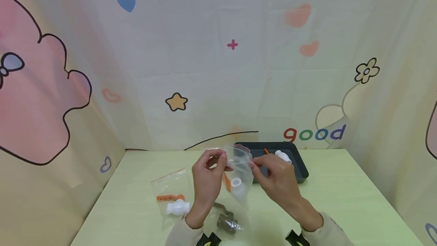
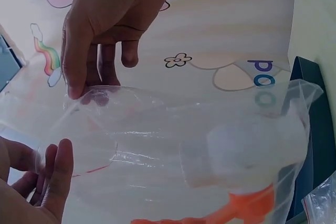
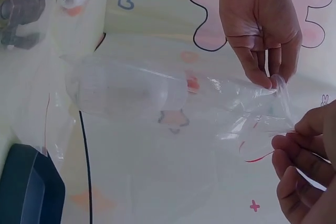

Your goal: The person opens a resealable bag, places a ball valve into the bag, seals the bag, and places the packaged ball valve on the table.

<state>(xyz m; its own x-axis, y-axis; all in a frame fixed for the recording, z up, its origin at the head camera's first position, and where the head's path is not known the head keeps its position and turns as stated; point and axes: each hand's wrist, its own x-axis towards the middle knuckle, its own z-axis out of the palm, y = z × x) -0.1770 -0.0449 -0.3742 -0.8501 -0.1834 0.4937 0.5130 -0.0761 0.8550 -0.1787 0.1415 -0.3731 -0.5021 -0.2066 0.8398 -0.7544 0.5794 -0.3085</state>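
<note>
A clear plastic zip bag (image 1: 243, 168) hangs between my two hands above the table. My left hand (image 1: 209, 177) pinches one side of its mouth between thumb and fingers. On the other side, my right hand (image 1: 280, 173) pinches the rim, and the mouth gapes between them. Inside the bag sit a white plastic pipe fitting (image 1: 237, 187) and an orange handle (image 2: 249, 205). The left wrist view shows the fitting blurred through the film. In the right wrist view a red seal line (image 3: 257, 158) runs near the right fingertips.
Left on the table lies another clear bag (image 1: 170, 180) with an orange handle (image 1: 170, 197) and white fitting (image 1: 178, 207). Nearer lies a grey valve-like part (image 1: 227, 223) in clear film. A dark tray (image 1: 300, 168) behind my right hand holds white and orange parts.
</note>
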